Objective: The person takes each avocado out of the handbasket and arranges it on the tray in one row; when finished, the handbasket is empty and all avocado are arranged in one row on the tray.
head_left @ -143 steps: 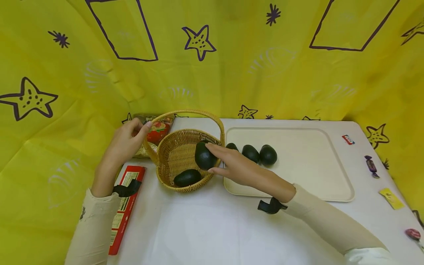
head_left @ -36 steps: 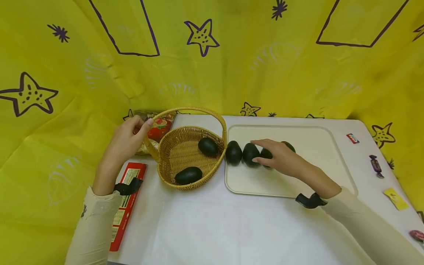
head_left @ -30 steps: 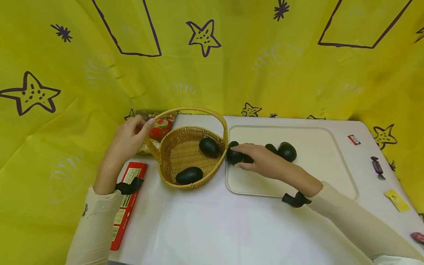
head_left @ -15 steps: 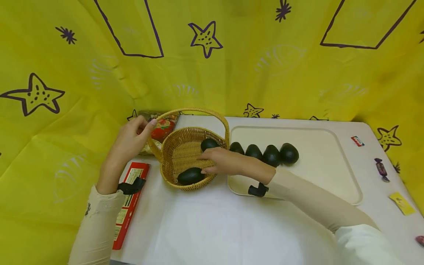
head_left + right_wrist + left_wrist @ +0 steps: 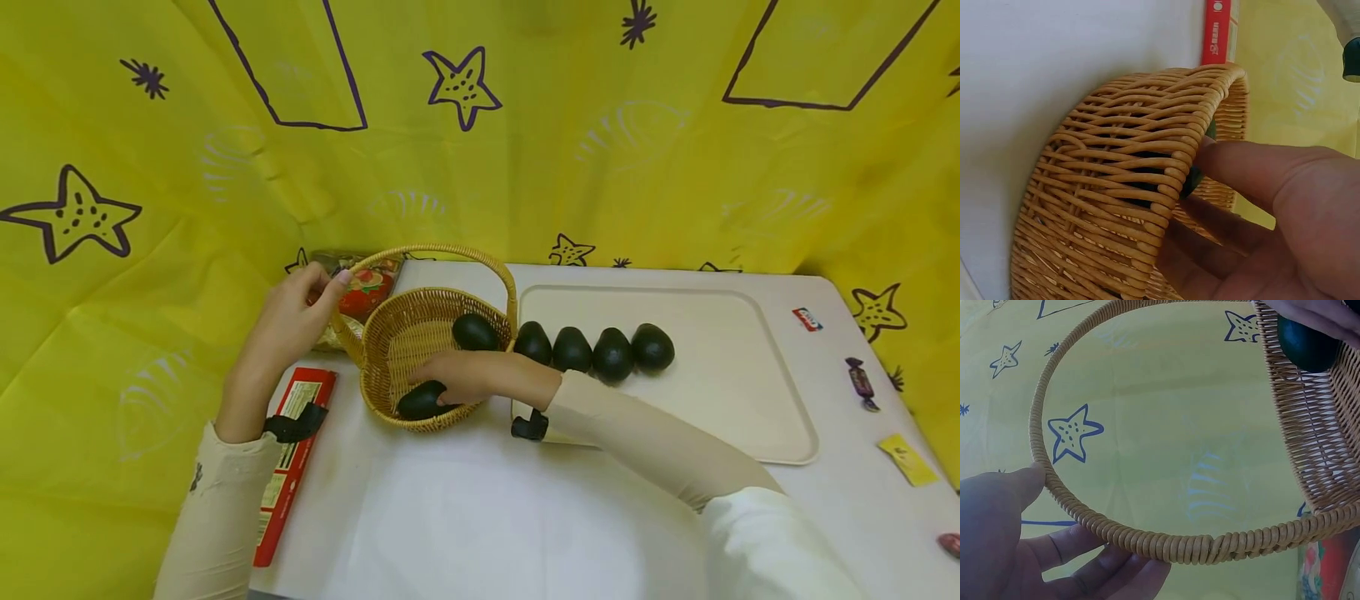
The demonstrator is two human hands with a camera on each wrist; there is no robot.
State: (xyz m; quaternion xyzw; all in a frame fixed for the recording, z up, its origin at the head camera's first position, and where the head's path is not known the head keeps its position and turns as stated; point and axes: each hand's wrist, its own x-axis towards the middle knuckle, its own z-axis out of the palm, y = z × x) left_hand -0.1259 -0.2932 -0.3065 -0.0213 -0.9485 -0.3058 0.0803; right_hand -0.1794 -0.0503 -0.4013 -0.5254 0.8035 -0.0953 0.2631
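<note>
My left hand (image 5: 296, 312) grips the left side of the wicker basket's arched handle (image 5: 1116, 534), thumb on one side and fingers on the other. The basket (image 5: 375, 333) stands on the table with two dark green avocados inside. My right hand (image 5: 468, 377) reaches down into it and holds the front avocado (image 5: 420, 402), thumb against the near side; in the right wrist view the basket wall (image 5: 1110, 187) hides much of that fruit. The other avocado (image 5: 475, 332) lies at the back right of the basket. Several avocados (image 5: 613, 355) stand in a row on the tray.
The cream tray (image 5: 720, 375) lies right of the basket. A red box (image 5: 296, 467) and shiny food packets (image 5: 367, 292) are at the left. Wrapped sweets (image 5: 861, 383) line the table's right edge. A yellow cloth (image 5: 480, 183) hangs behind.
My right hand has moved left from the row of avocados on the tray into the basket and taken hold of the front avocado. My left hand stays on the handle.
</note>
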